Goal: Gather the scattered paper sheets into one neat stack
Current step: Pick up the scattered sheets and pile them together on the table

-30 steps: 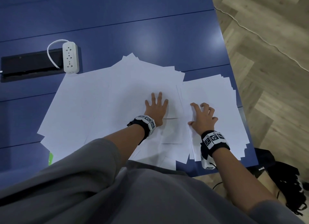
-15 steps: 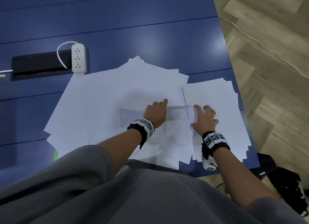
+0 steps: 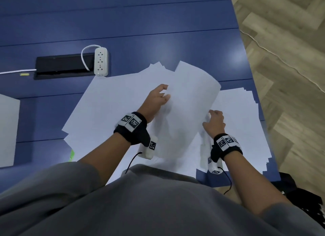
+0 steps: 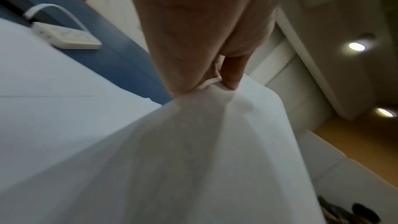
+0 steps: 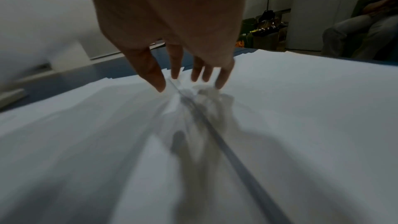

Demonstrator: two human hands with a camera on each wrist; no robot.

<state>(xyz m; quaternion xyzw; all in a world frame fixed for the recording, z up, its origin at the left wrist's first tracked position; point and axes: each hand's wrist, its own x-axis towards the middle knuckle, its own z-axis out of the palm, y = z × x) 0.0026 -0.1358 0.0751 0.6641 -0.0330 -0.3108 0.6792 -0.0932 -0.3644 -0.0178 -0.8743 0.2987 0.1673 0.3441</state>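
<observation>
Blue table, sheets spread across its near right part, second pile at right edge. Left hand pinches lifted, curling sheet between thumb and fingers. Right hand fingers straight, spread, tips on paper. Power strip behind.

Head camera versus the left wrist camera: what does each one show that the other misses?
Only the head view shows both hands at once: the left hand lifting a curved sheet, the right hand on the pile of sheets at the table's right edge, plus the wood floor.

Only the left wrist view shows the pinch up close, thumb and fingers bunching the sheet's edge, and ceiling lights.

Both show the lifted sheet, the blue table and the white power strip.
</observation>
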